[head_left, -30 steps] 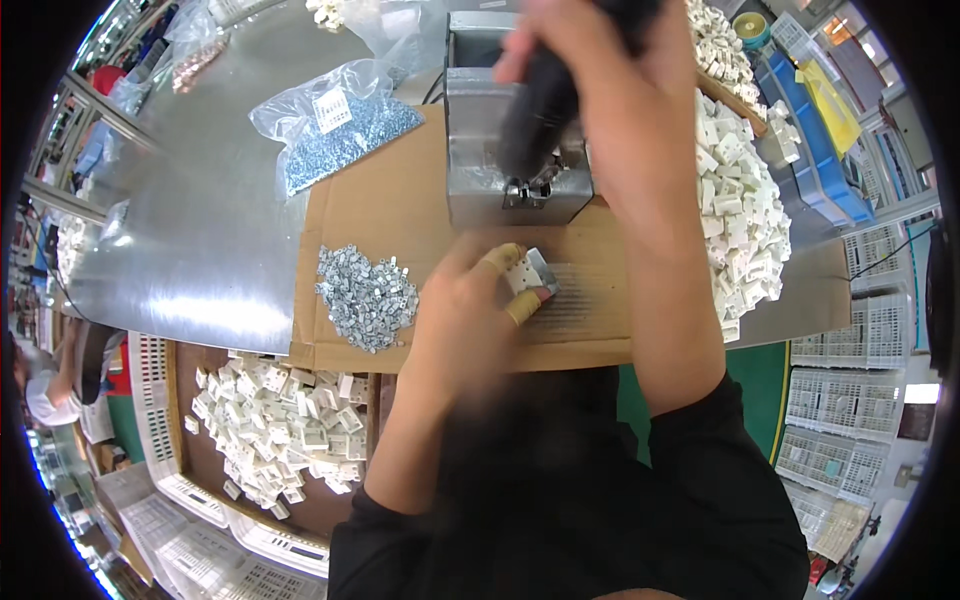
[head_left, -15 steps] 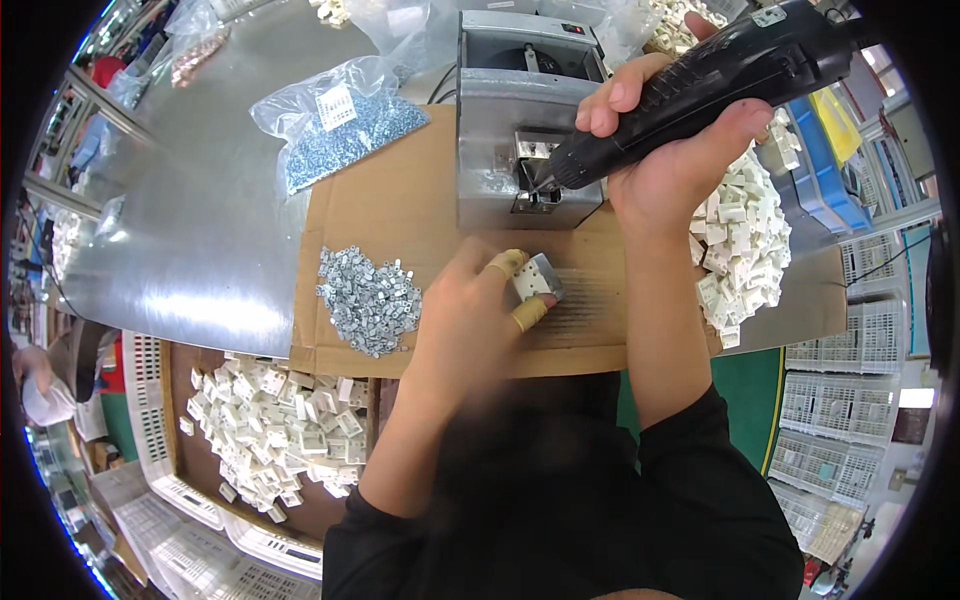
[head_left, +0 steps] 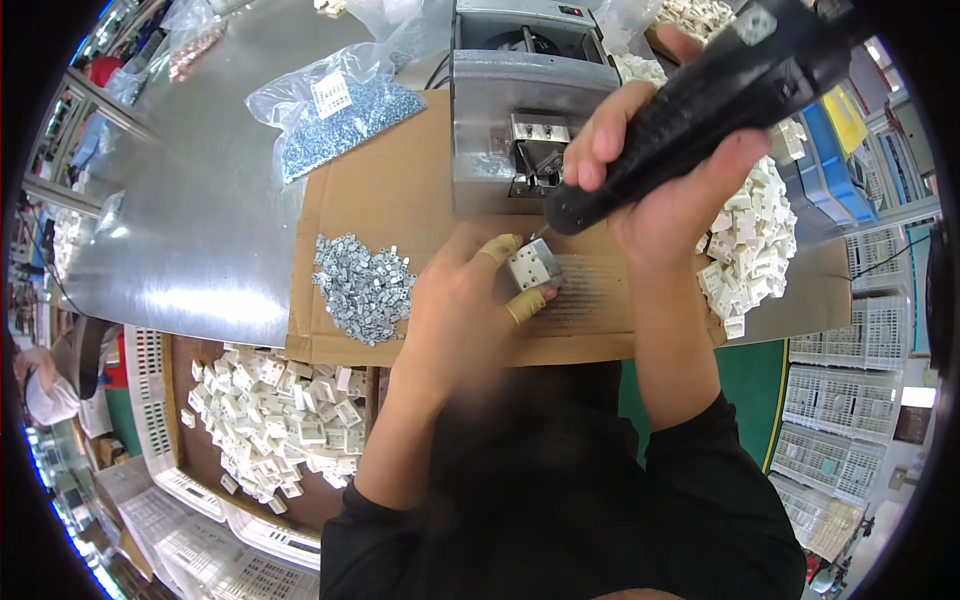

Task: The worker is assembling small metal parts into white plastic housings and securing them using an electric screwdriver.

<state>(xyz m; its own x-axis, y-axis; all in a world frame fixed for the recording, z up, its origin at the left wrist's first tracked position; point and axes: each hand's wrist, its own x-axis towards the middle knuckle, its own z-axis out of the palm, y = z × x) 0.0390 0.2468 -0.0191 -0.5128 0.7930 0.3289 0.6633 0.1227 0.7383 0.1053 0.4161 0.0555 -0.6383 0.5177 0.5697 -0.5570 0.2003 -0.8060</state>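
Observation:
My left hand point(head_left: 460, 295), with yellow covers on the thumb and a finger, grips a small white block with holes point(head_left: 531, 266) low over the cardboard point(head_left: 370, 180). A grey metal piece shows at the block's right side. In my right hand point(head_left: 670, 190) is a black electric screwdriver point(head_left: 700, 110), pointing down and left. Its tip is close to the block's upper edge; whether they touch I cannot tell. Just beyond stands a grey screw feeder point(head_left: 500, 130) with a metal outlet at its front. Left of my left hand lies a pile of small grey metal parts point(head_left: 362, 288).
A clear bag of bluish screws point(head_left: 345, 125) rests at the far left of the cardboard. White blocks are heaped on the right point(head_left: 750, 240), and more fill a crate point(head_left: 275, 425) below the table edge. A blue bin point(head_left: 825, 165) stands far right.
The screwdriver has come away from the feeder's outlet, moving down and nearer to the white block. My left hand keeps its grip on the block, nearly in place. The view has shifted slightly.

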